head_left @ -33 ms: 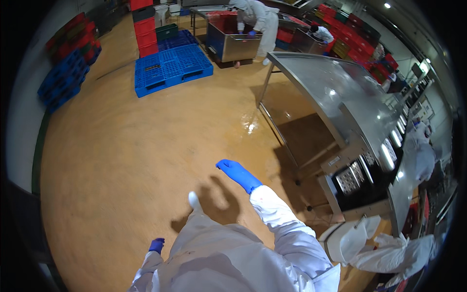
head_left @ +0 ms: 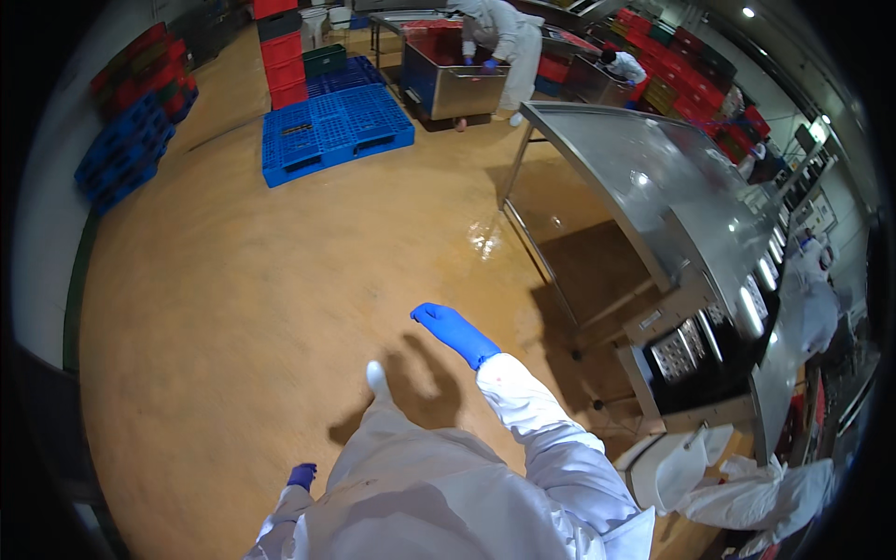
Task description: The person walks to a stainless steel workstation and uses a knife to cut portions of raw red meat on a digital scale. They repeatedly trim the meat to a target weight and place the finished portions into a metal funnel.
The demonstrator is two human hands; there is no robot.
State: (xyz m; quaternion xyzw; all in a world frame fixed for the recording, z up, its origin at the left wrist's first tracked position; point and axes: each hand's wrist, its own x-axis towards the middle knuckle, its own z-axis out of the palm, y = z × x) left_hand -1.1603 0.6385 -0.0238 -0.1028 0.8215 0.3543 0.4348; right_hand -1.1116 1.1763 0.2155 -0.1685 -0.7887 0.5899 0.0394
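My right hand [head_left: 444,327], in a blue glove, hangs out in front of me over the tan floor [head_left: 233,308]. Its fingers are curled together and nothing shows in them. Low at my left side is my left hand [head_left: 301,475], in a darker blue-purple glove, loosely closed with no object visible. Neither hand touches anything. One white boot [head_left: 375,376] shows ahead of my white coat [head_left: 411,476]. The thing nearest my right hand is the steel table [head_left: 616,159], off to the right and apart from it.
A blue pallet [head_left: 336,135] lies ahead beside stacked red crates [head_left: 283,61]. A co-worker [head_left: 504,42] leans over a steel bin [head_left: 457,91]. Blue pallets [head_left: 124,154] lean at the left wall. A white tub [head_left: 667,471] stands right, near another person's white clothing [head_left: 775,499]. The floor has wet patches.
The surroundings shift very slightly rightward in the picture. My right hand sits a touch further left and higher; both hands keep their shape.
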